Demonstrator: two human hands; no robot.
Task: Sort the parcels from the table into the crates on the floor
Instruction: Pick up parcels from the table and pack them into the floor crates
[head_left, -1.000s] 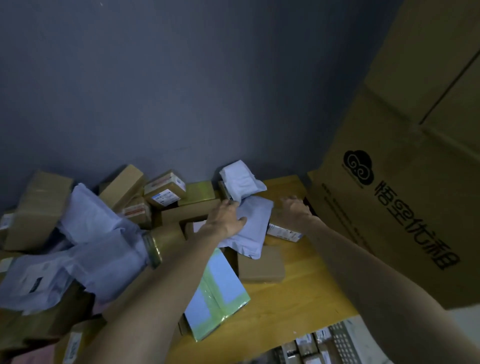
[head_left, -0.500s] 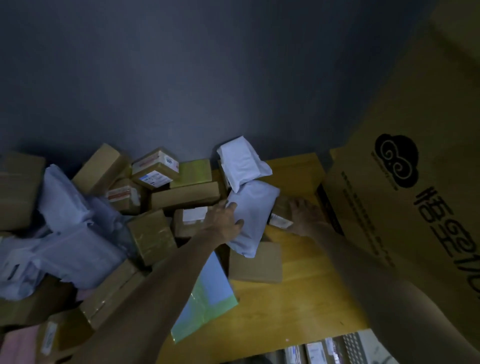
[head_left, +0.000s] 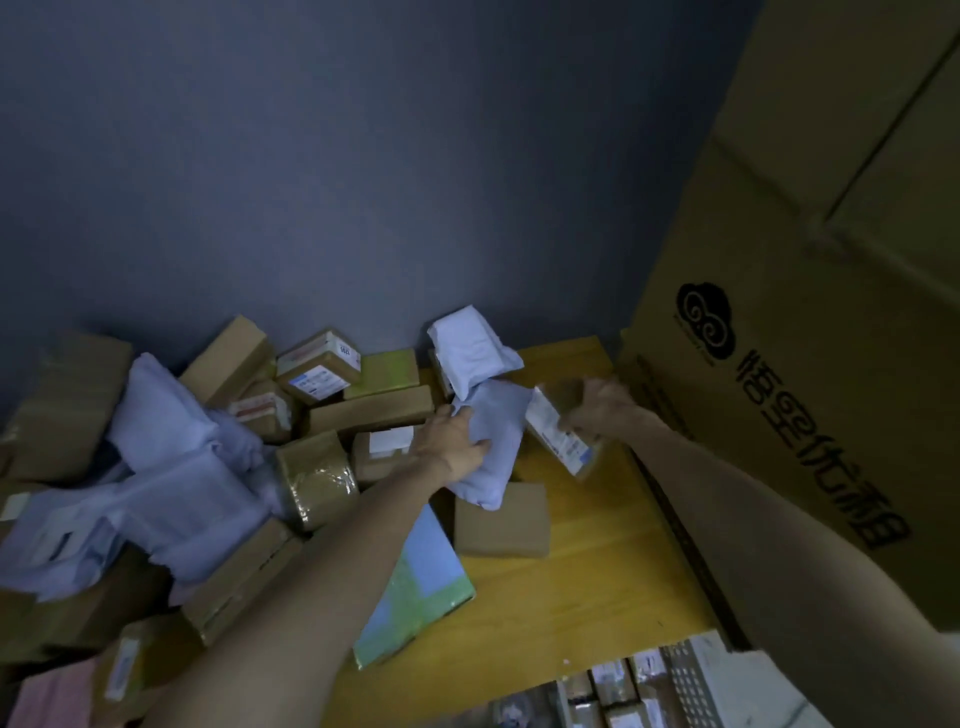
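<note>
Right now, from the single head view, we have both arms stretched across the yellow wooden table toward the far wall. Our left hand lies on a soft grey plastic mailer bag, fingers curled over its left edge in a loose clutch; the bag sags over a flat brown cardboard box below it. Our right hand is closed around a small brown cardboard box with a white shipping label, which is tilted and lifted off the table, label side facing us; the hand is blurred, so we cannot tell exactly how the fingers sit.

We judge the mailer bag to be light and floppy, with a slick skin, so a pinch on one corner would let it swing; a fuller grab across its bulging middle should hold better. The labelled box looks stiff and light, and gripping it across two opposite faces suits it well.

To the left, a heap of brown cartons and more pale bags waits, with a green and blue flat packet under our left forearm. A large printed cardboard carton stands at the right. At the bottom edge, a white perforated crate on the floor holds some parcels.
</note>
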